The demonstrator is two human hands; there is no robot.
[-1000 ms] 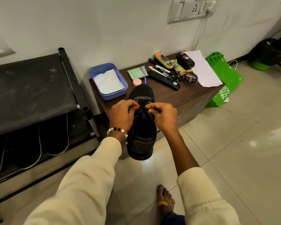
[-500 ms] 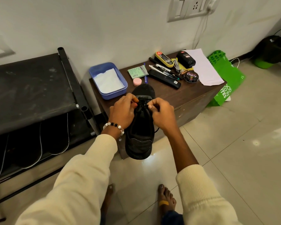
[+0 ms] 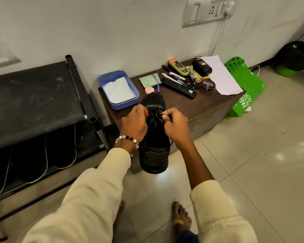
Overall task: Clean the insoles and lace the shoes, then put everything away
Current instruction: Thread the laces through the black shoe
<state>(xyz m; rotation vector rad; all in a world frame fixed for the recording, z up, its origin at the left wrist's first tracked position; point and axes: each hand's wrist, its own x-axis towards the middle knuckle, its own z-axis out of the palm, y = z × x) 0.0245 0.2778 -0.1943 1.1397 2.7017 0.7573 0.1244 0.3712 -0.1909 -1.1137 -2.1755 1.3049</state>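
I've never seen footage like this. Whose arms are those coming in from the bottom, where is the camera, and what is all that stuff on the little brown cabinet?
There is no machine here. A person wears a wide-angle camera on the head, looking forward and down, so you see their own arms and bare feet.

Both hands work on a black shoe whose toe rests on the brown cabinet while the heel hangs over its near edge. The left hand, with a bead bracelet, and the right hand each pinch the black lace near the toe end.

Behind the shoe lie a blue tub holding something white, a green card, a small pink round thing, pens, a black remote, a round polish tin and a sheet of paper. A green bag leans against the cabinet's right side.
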